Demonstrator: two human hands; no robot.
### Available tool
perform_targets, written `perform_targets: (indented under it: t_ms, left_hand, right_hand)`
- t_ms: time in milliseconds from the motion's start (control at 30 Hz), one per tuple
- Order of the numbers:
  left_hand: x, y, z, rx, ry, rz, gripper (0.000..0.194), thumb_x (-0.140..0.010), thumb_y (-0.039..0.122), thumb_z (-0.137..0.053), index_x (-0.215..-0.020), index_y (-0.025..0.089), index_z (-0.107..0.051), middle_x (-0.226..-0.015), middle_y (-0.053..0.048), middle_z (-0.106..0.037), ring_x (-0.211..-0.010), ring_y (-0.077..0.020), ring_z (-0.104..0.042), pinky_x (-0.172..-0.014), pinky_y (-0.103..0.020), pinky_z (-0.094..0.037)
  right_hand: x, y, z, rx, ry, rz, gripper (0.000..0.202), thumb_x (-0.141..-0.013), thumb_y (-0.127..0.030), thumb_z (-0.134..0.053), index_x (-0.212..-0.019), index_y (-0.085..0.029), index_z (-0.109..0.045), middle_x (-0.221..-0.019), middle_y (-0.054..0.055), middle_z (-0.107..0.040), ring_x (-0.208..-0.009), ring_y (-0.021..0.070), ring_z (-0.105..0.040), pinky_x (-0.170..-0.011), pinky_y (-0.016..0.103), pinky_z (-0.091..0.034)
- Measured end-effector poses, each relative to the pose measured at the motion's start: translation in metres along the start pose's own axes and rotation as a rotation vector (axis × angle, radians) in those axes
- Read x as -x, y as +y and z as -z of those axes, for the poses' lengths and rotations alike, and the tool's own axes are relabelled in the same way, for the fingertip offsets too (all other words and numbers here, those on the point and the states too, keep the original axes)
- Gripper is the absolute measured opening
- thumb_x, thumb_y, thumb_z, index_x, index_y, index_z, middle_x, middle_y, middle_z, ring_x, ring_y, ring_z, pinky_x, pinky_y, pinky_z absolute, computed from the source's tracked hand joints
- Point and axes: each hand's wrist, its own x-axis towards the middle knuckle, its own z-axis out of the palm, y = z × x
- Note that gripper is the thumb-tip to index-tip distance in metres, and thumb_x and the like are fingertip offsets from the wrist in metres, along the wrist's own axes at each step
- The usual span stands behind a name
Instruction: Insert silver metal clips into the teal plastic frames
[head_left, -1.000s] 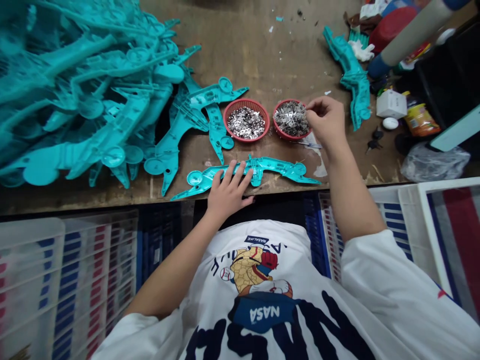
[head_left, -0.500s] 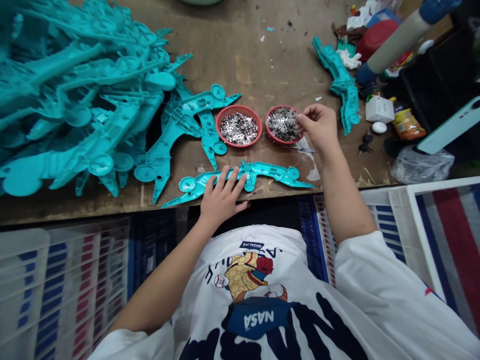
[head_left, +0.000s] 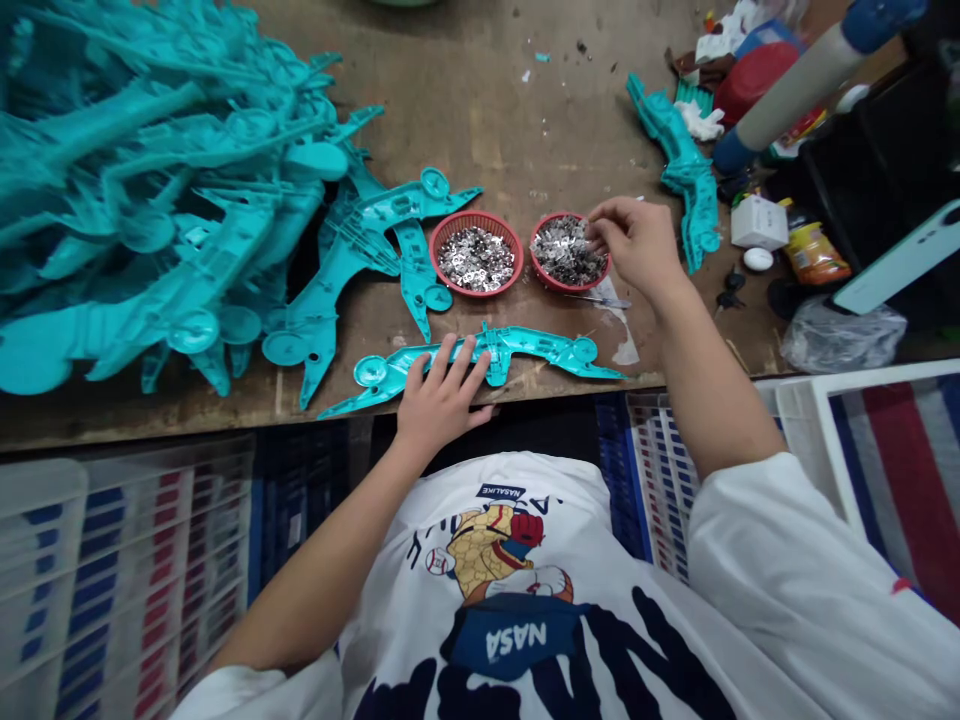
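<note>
A long teal plastic part (head_left: 536,345) lies lengthwise along the table's near edge. My left hand (head_left: 441,395) rests flat on its left half, fingers spread, covering some of it. At the right rim of a small red basket (head_left: 551,278) is my right hand (head_left: 637,240), its thumb and fingers drawn together in a pinch. Whatever is between those fingertips is too small to make out. Small shiny metal pieces (head_left: 562,250) fill that basket. To its left stands a second red basket (head_left: 491,288), also holding small metal pieces.
A big heap of teal plastic parts (head_left: 172,180) covers the left side of the table. Another teal part (head_left: 679,165) lies at the right, near a white box (head_left: 759,220), keys (head_left: 729,290) and a phone (head_left: 900,258). Tweezers (head_left: 600,299) lie by the right basket.
My right hand has shifted slightly left and its fingertips have changed position at the right basket. My left hand stays on the teal part.
</note>
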Motion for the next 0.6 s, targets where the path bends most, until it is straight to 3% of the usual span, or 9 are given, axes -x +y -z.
perform_targets:
  t_ms: [167, 267, 467, 600]
  left_hand:
    - [0.001, -0.002, -0.003, -0.022, 0.025, 0.005, 0.082, -0.110, 0.055, -0.074, -0.183, 0.025, -0.053, -0.191, -0.018, -0.042, -0.177, -0.0501, -0.044, -0.136, -0.064, -0.037]
    - [0.002, -0.004, -0.004, -0.023, 0.033, 0.000, 0.083, -0.109, 0.057, -0.075, -0.183, 0.026, -0.054, -0.190, -0.018, -0.044, -0.177, -0.0491, -0.045, -0.137, -0.062, -0.035]
    - [0.003, -0.007, -0.005, -0.056, 0.077, 0.005, 0.081, -0.109, 0.058, -0.075, -0.182, 0.028, -0.055, -0.188, -0.018, -0.050, -0.174, -0.0462, -0.051, -0.140, -0.059, -0.030]
    - [0.002, -0.008, -0.003, -0.101, 0.116, -0.027, 0.080, -0.109, 0.058, -0.074, -0.180, 0.028, -0.056, -0.185, -0.018, -0.054, -0.170, -0.0457, -0.056, -0.138, -0.056, -0.031]
  right_hand:
    - [-0.022, -0.003, 0.022, 0.288, -0.183, 0.115, 0.012, -0.100, -0.038, -0.081, -0.104, -0.029, -0.088, -0.123, 0.012, -0.084, -0.114, 0.0358, -0.080, -0.112, 0.055, -0.067]
    - [-0.025, 0.000, 0.035, 0.347, -0.244, 0.137, 0.015, -0.100, -0.037, -0.078, -0.108, -0.030, -0.089, -0.124, 0.012, -0.085, -0.115, 0.0366, -0.079, -0.114, 0.056, -0.065]
    - [0.000, 0.002, 0.059, 0.296, -0.157, 0.009, 0.020, -0.105, -0.043, -0.075, -0.108, -0.026, -0.085, -0.100, 0.011, -0.086, -0.099, 0.0338, -0.081, -0.103, 0.052, -0.067]
    - [0.007, 0.002, 0.058, 0.120, -0.129, -0.081, 0.017, -0.104, -0.044, -0.080, -0.106, -0.027, -0.082, -0.097, 0.008, -0.086, -0.092, 0.0306, -0.081, -0.095, 0.050, -0.070]
